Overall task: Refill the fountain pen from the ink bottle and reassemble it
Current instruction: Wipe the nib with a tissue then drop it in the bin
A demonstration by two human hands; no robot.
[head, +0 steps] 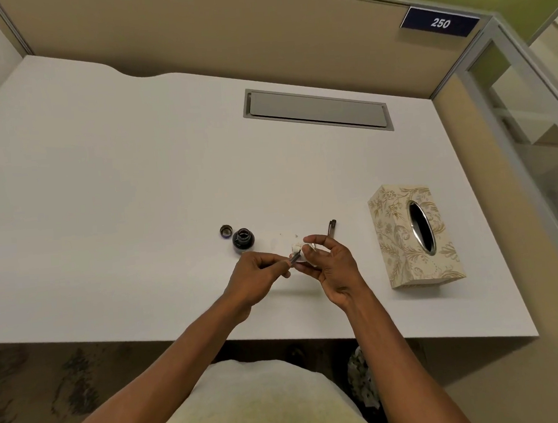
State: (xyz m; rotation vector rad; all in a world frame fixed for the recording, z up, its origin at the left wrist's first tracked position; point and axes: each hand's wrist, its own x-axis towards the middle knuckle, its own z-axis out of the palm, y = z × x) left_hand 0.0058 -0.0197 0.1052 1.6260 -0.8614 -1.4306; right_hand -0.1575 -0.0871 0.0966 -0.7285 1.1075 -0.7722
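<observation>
1. left hand (259, 275) pinches pen section (295, 259), nib end pointing up-right into tissue wad (298, 248) held in right hand (329, 264)
2. pen barrel (331, 229) lies on desk (137, 188) just beyond right hand, the nearer one
3. ink bottle (243, 239) open, cap (226, 231) beside it

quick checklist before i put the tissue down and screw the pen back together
1. Pen section gripped firmly in the left hand: ok.
2. Nib wiped clean by the tissue wad in the right hand: cannot tell, the tip is hidden against the tissue.
3. Remaining pen part within reach on the desk: ok, it lies just beyond the right hand.
4. Ink bottle upright and clear of the hands: ok, but it is open.
5. Bottle cap at hand for closing: ok, it sits beside the bottle.
6. Ink drips on the desk: cannot tell; small specks show near the tissue.
</observation>
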